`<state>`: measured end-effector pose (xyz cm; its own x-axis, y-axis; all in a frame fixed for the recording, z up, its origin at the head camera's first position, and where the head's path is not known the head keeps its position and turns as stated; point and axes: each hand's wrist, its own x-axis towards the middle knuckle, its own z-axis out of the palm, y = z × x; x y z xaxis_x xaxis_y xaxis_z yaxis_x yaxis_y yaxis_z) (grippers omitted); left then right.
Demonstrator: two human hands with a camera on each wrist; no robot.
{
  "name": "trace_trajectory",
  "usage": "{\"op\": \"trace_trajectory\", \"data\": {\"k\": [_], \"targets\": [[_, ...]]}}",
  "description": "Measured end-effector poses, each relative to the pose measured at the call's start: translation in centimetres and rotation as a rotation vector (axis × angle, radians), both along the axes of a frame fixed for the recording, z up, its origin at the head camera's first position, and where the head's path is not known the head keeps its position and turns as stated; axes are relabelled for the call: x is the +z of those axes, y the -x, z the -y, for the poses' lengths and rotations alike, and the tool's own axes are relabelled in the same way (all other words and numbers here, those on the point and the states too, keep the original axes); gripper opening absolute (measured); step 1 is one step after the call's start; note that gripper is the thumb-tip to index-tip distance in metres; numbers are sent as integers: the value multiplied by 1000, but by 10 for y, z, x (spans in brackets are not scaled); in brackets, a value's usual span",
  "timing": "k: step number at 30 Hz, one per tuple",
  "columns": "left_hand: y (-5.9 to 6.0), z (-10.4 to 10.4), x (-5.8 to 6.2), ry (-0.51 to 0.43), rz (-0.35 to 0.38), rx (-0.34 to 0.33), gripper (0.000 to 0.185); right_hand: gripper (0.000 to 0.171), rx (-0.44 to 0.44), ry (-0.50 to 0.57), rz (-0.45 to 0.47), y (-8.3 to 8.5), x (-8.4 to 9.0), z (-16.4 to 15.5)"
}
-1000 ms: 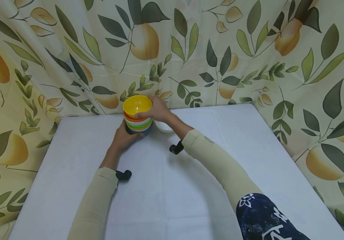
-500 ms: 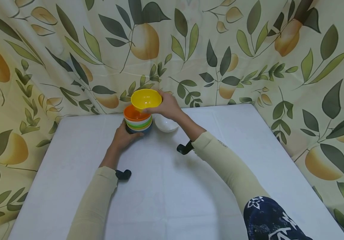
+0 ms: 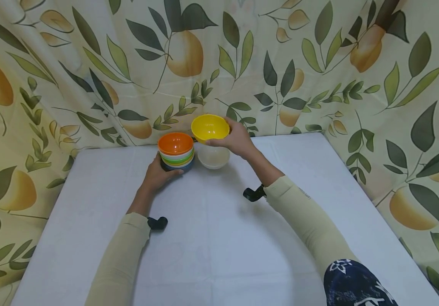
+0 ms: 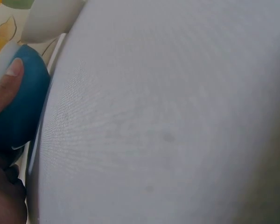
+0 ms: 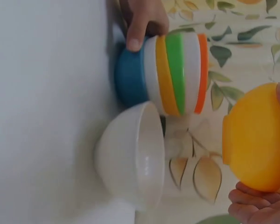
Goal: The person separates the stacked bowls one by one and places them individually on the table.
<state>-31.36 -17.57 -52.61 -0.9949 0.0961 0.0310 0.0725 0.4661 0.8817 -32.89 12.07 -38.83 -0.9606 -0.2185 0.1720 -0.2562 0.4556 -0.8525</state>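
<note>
A: Looking from the near edge of the white cloth-covered table point(image 3: 219, 255) up the frame, what do you make of it?

B: I see the left hand point(image 3: 158, 174), left of centre, gripping the base of the stack of coloured plastic bowls point(image 3: 176, 154), orange one now on top.

A: And further back?

B: The right hand point(image 3: 238, 140) holds the yellow plastic bowl point(image 3: 210, 127); it has come off the stack and moved right, above the white bowl point(image 3: 213, 157). I judge the unstacking is underway.
</note>
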Motion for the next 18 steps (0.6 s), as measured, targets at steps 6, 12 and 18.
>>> {"op": "trace_trajectory", "data": {"k": [6,12,18], "targets": [[-1,0,2,7,6,-1,114,87,-67,-23,23,-2,-8,-22],[-1,0,3,17,21,3,115,84,-111,-32,41,-5,-17,-41],[-2,-1,3,10,17,3,114,97,-175,-23,80,-5,-28,-59]]}}
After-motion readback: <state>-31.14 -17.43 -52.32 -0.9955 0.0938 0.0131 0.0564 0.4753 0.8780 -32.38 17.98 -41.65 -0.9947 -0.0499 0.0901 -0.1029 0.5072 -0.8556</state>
